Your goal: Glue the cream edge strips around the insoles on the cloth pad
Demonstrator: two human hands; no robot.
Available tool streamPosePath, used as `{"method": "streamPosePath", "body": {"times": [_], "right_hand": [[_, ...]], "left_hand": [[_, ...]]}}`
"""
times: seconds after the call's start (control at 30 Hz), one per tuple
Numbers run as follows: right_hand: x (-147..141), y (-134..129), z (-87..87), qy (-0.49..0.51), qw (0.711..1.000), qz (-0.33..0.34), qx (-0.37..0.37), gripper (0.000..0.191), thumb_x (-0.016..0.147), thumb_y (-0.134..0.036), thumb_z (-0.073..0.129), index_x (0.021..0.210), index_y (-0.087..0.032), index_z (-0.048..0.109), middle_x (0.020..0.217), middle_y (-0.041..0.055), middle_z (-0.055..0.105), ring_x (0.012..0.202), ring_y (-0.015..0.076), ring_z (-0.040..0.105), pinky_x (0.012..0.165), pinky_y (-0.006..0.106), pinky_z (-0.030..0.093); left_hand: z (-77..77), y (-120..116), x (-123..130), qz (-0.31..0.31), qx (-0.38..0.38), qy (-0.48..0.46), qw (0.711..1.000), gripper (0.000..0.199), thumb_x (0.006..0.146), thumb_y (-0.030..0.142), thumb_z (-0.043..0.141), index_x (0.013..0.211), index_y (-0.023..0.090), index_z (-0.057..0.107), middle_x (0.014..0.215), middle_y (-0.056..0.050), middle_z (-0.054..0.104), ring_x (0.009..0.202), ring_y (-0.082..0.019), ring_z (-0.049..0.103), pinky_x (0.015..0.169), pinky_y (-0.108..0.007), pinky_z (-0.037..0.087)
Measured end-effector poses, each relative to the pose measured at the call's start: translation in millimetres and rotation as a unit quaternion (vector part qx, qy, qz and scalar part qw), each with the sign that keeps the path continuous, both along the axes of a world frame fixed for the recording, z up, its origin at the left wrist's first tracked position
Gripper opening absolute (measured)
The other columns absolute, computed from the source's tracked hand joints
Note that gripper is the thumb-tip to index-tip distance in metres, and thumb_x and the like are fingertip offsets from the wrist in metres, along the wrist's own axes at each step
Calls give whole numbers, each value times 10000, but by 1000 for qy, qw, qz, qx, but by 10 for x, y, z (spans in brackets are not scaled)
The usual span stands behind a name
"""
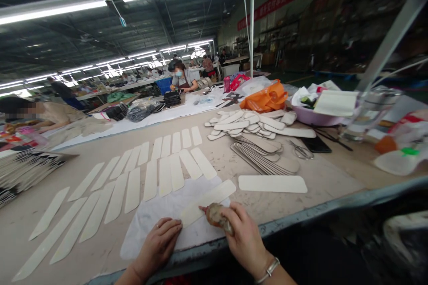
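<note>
My right hand (pixel 243 236) is wrapped round a stained brown bottle (pixel 216 216), its reddish tip pointing left over a pale strip (pixel 210 199). That strip lies slantwise on a white sheet (pixel 147 220) near the table's front edge. At the strip's left end rests my left hand (pixel 159 242), fingers together and bent, the fingertips touching or very near the strip; what they grip, if anything, is hidden. Several more pale strips (pixel 133 190) lie in two rows to the left, and a single strip (pixel 273 183) lies to the right.
Beyond the single strip are a fanned stack of strips (pixel 257 156) and a heap of padded pieces (pixel 247 122). Behind lie an orange bag (pixel 267 97), a purple basin (pixel 310 116), scissors (pixel 302 150) and a black phone (pixel 317 144). People work at tables farther back.
</note>
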State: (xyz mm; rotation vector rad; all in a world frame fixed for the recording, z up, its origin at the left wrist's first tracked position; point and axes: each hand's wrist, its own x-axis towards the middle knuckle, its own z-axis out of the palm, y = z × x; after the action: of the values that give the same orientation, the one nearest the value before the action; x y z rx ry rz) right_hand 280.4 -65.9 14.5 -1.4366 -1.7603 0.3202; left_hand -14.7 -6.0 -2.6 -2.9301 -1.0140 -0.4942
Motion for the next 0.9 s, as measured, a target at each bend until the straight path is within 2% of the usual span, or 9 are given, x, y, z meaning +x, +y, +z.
{"method": "streamPosePath", "body": {"times": [0.13,0.23,0.4,0.53,0.7,0.83,0.9], "right_hand": [[303,22,-1,-25,997,-75,13,446,683,-54,455,1076,-257,514,1089,73,482,914,197,536,747,333,501],[559,66,8,-4,990,-139,24,376,694,-111,493,1044,-245,528,1047,68,498,922,198,530,754,331,496],[714,160,48,53,979,-197,25,314,721,-164,520,1026,-237,526,1001,55,505,900,191,523,772,326,477],[707,186,77,49,978,-204,-9,318,732,-151,521,1034,-249,525,1001,44,506,875,177,525,779,301,460],[721,66,116,22,977,-209,-37,337,731,-167,545,1056,-253,516,1027,35,496,874,165,525,756,272,456],[653,-20,170,21,983,-175,-49,364,733,-152,529,1081,-255,500,1022,32,492,890,155,520,768,263,452],[578,-33,183,27,988,-140,-51,355,734,-151,524,1072,-257,499,1018,24,493,881,145,524,767,257,452]], "left_hand": [[-49,23,-22,0,6,-5,1000,281,812,143,493,1068,203,591,1056,-63,636,965,-170,566,867,-321,484],[-68,33,-31,-9,8,-10,1000,272,813,157,499,1062,203,599,1049,-60,640,962,-167,574,869,-323,480],[-83,55,-24,-19,16,-10,1000,263,824,162,489,1062,201,594,1038,-66,640,948,-174,582,864,-353,474],[-113,74,-37,-27,16,-8,999,257,817,169,512,1062,198,585,1044,-72,628,944,-184,573,847,-363,474],[-146,111,-57,-49,29,-21,998,256,806,198,538,1058,188,583,1043,-75,625,942,-199,574,861,-384,451],[-153,153,-47,-86,40,-23,995,247,818,227,516,1052,187,585,1022,-69,642,929,-206,586,864,-387,441],[-150,161,-50,-86,44,-27,995,243,818,231,514,1046,186,587,1011,-69,647,915,-202,591,860,-378,445]]}}
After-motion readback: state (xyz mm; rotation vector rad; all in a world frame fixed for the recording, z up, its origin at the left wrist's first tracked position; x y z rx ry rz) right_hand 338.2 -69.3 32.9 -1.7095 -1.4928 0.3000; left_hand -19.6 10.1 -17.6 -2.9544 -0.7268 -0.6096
